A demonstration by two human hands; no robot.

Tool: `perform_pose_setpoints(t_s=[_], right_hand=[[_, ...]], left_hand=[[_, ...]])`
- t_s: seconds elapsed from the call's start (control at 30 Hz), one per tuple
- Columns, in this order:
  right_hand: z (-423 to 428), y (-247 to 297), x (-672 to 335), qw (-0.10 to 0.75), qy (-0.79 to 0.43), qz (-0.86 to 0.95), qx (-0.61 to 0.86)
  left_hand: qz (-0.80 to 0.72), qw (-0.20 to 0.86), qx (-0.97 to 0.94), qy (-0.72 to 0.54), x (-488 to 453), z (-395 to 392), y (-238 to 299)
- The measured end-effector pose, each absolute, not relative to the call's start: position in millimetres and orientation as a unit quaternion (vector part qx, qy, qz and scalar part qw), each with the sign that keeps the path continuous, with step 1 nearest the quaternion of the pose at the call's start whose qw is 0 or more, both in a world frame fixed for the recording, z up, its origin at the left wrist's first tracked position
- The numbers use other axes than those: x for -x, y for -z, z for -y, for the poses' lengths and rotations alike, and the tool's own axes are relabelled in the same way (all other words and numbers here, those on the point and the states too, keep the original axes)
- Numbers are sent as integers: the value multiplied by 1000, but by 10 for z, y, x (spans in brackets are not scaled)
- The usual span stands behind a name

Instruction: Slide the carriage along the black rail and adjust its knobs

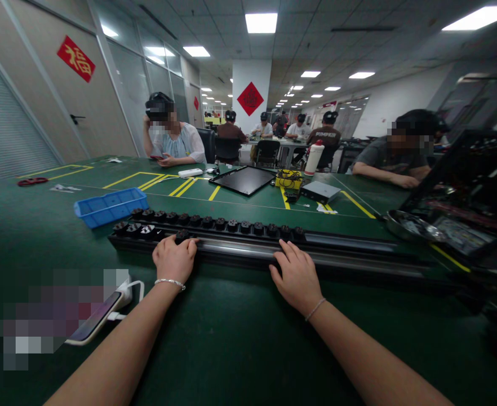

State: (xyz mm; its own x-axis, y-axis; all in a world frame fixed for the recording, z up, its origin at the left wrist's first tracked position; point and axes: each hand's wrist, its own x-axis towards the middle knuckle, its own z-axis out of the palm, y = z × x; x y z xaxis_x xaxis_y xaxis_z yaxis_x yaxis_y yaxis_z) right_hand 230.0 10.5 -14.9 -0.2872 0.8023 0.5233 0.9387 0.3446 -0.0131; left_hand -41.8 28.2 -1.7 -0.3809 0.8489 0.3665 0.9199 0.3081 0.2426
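Observation:
Two long black channel-shaped strips [240, 248] lie side by side across the green table. Along the far strip sits a row of small black socket-like modules [220, 224]. A few more modules [133, 228] fill the left end of the near strip, one with a pale top. My left hand [174, 260] is closed on a small black module [182, 234] in the near strip, thumb and fingers at its sides. Farther right, my right hand [298, 274] rests with fingers apart on the near strip's bare channel, holding nothing.
A blue bin [111, 207] stands behind the strips' left end. A phone [96, 318] with a white cable lies left of my forearm. Farther off are a black tray [244, 179], a grey box [320, 192] and a metal bowl [413, 225]. Two people sit across the table.

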Motion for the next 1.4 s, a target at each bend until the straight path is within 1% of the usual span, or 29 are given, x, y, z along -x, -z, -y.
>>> perform_pose_setpoints(t_s=[1.4], right_hand=[[-107, 144, -2306, 217, 143, 791, 555]], left_hand=[[808, 75, 543, 216, 443, -291, 22]])
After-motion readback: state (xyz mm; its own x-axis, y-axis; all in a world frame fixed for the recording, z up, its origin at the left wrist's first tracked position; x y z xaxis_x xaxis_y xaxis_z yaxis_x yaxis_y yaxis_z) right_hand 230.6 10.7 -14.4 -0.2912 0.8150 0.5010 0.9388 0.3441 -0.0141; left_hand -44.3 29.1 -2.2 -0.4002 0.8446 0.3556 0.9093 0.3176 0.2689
